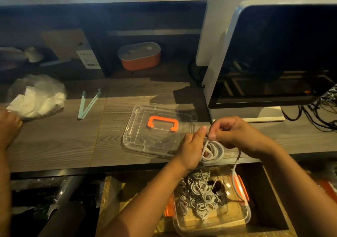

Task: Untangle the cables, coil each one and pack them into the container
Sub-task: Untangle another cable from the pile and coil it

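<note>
A white cable coil (214,152) hangs at the desk's front edge, held between both hands. My left hand (191,147) grips the coil's left side. My right hand (235,134) pinches the cable's loose end just above the coil. A thin grey cable (236,165) hangs from under my right hand down toward the container. The clear plastic container (244,216) with orange latches sits below the desk and holds several coiled white cables and a few dark ones (200,195). Its clear lid (138,136) with an orange handle lies on the desk left of my hands.
A monitor (273,54) stands at the right with black cables (319,114) behind it. A mint-green V-shaped clip (87,103), crumpled white plastic (38,98) and an orange oval box (139,56) lie on the desk. Another person's foot (8,127) shows at the left edge.
</note>
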`<action>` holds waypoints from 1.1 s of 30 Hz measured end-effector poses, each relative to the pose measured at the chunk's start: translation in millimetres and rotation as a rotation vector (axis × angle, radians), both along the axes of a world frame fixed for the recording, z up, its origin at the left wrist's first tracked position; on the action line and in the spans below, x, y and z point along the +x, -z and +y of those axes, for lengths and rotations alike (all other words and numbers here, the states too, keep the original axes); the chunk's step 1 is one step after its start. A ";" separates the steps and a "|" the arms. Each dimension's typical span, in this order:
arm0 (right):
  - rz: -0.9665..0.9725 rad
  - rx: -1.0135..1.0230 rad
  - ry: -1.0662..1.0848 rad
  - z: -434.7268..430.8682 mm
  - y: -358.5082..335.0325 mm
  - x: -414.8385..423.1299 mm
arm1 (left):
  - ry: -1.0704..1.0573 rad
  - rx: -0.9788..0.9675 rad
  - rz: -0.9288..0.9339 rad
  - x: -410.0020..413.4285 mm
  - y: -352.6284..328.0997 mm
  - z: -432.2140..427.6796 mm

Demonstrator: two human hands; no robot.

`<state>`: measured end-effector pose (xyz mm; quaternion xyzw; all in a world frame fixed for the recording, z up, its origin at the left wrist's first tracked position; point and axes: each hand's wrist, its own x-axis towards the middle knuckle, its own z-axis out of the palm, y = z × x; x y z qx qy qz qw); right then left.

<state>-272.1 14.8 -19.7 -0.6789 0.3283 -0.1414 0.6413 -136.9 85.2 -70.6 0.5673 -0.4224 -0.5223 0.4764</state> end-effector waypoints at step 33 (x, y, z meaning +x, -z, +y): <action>0.523 -0.656 0.054 31.7 7.7 34.8 | -0.259 -0.251 -0.724 31.7 21.3 -19.4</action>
